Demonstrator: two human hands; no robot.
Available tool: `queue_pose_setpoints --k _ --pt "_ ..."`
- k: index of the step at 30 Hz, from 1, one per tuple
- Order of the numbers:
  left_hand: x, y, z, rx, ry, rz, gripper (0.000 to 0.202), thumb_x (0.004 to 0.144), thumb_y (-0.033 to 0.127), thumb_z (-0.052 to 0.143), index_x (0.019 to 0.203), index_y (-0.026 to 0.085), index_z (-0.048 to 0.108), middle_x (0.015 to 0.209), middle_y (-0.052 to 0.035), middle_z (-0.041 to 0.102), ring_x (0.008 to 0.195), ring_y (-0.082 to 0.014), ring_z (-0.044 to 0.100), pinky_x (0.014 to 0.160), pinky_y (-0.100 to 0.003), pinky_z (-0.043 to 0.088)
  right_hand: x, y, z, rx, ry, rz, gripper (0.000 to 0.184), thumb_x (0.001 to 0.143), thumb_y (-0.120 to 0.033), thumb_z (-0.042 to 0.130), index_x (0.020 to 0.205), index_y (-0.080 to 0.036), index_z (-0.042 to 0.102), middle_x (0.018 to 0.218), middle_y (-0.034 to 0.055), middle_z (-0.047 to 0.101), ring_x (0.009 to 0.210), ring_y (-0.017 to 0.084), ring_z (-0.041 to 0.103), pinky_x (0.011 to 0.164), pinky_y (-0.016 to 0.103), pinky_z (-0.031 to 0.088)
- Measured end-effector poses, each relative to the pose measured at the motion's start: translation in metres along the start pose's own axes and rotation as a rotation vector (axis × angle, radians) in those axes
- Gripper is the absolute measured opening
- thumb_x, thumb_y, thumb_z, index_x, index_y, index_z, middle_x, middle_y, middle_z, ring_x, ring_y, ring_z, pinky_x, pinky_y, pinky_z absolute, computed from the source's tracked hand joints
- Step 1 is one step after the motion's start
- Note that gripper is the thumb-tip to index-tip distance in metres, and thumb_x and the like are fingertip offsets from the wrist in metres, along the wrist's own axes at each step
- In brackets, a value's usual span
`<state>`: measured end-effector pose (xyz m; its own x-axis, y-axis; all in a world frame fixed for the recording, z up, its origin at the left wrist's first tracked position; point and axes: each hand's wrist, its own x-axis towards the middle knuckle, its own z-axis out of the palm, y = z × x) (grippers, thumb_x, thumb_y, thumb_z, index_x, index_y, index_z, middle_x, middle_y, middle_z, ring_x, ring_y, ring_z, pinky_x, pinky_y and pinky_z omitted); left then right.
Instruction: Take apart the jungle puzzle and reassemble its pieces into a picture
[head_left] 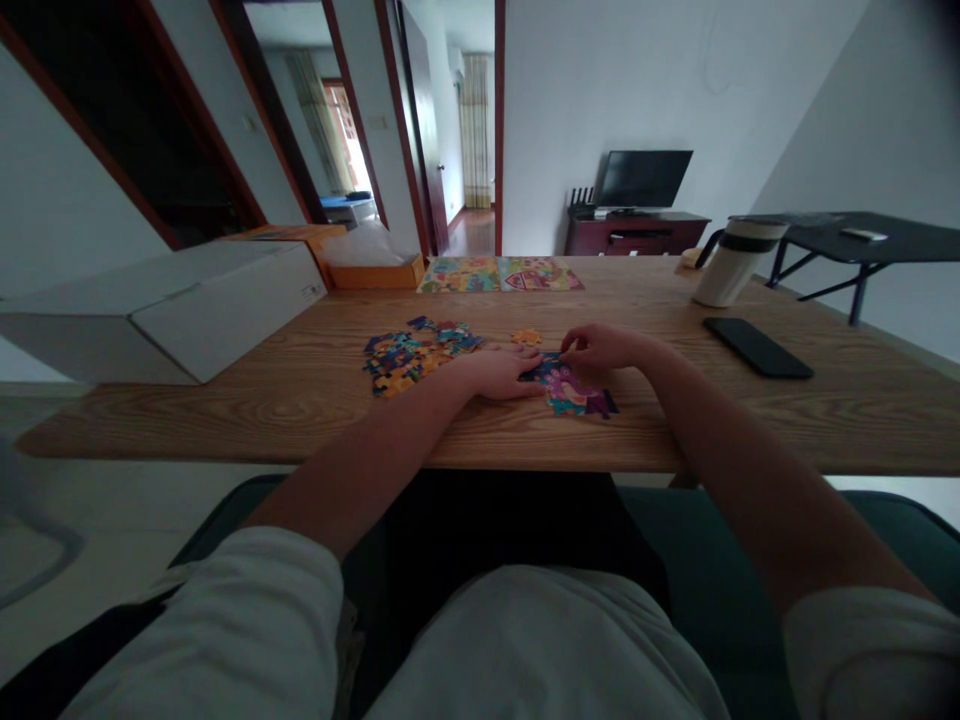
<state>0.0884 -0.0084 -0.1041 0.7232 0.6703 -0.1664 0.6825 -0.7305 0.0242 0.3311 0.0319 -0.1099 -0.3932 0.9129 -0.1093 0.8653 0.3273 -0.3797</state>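
A joined patch of colourful puzzle pieces [574, 395] lies near the front edge of the wooden table [750, 420]. My left hand [501, 372] rests flat on the table with its fingertips pressing the patch's left edge. At the patch's top edge, my right hand [596, 347] has its fingers pinched on a dark puzzle piece [551, 357]. A heap of loose puzzle pieces [412, 355] sits just left of my left hand. One lone orange piece [526, 337] lies behind my hands.
Two finished puzzle boards [499, 274] lie at the table's far edge beside an orange box [375, 265]. A large white carton [172, 305] fills the left end. At the right are a black phone [757, 347] and a white mug [735, 262].
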Motion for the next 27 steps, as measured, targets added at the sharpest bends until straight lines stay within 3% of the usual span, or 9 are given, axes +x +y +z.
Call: queue_pose_setpoints --k 11,14,18,21,24,27 --pt "0.009 -0.015 0.006 0.009 0.102 -0.036 0.073 0.103 0.060 0.035 0.156 0.010 0.042 0.163 -0.0165 0.037 0.149 -0.0287 0.038 0.120 -0.037 0.027 0.004 0.007 0.001 -0.007 0.251 -0.040 0.025 0.093 -0.036 0.064 0.107 -0.018 0.073 0.097 0.0090 0.074 0.080 0.019 0.066 0.072 0.028 0.049" --pt "0.011 -0.015 0.008 0.020 0.132 -0.065 0.065 0.104 0.054 0.036 0.153 0.013 0.047 0.161 -0.0158 0.041 0.145 -0.0278 0.043 0.117 -0.035 0.031 0.005 0.008 0.001 -0.011 0.289 -0.029 0.025 0.093 -0.035 0.064 0.107 -0.017 0.074 0.097 0.0098 0.074 0.080 0.019 0.066 0.072 0.029 0.049" --pt "0.012 -0.017 0.006 0.031 0.169 -0.055 0.054 0.103 0.051 0.041 0.143 0.019 0.060 0.150 -0.0117 0.057 0.133 -0.0256 0.056 0.109 -0.032 0.039 0.004 0.008 -0.001 -0.033 0.311 0.001 0.023 0.093 -0.035 0.064 0.106 -0.018 0.074 0.098 0.0104 0.075 0.081 0.020 0.067 0.072 0.030 0.050" --pt "0.003 -0.026 -0.013 -0.035 0.182 -0.075 0.044 0.100 0.047 0.047 0.127 0.022 0.072 0.132 -0.0082 0.070 0.120 -0.0238 0.064 0.100 -0.030 0.044 0.003 0.010 -0.004 -0.024 0.314 0.032 0.022 0.093 -0.034 0.064 0.104 -0.018 0.074 0.098 0.0103 0.075 0.080 0.019 0.067 0.071 0.029 0.050" --pt "-0.020 -0.045 -0.046 -0.153 0.276 -0.210 0.041 0.094 0.047 0.057 0.119 0.021 0.075 0.121 -0.0076 0.075 0.108 -0.0232 0.067 0.092 -0.030 0.046 0.002 0.013 -0.007 0.004 0.305 0.068 0.021 0.094 -0.032 0.063 0.105 -0.016 0.073 0.094 0.0100 0.076 0.077 0.018 0.068 0.068 0.028 0.049" --pt "-0.060 -0.071 -0.073 -0.266 0.160 -0.271 0.043 0.080 0.050 0.069 0.112 0.021 0.076 0.108 -0.0049 0.077 0.094 -0.0210 0.069 0.081 -0.027 0.048 0.002 0.015 -0.007 0.006 0.297 0.078 0.021 0.095 -0.030 0.064 0.107 -0.015 0.073 0.095 0.0101 0.076 0.079 0.018 0.068 0.069 0.027 0.048"
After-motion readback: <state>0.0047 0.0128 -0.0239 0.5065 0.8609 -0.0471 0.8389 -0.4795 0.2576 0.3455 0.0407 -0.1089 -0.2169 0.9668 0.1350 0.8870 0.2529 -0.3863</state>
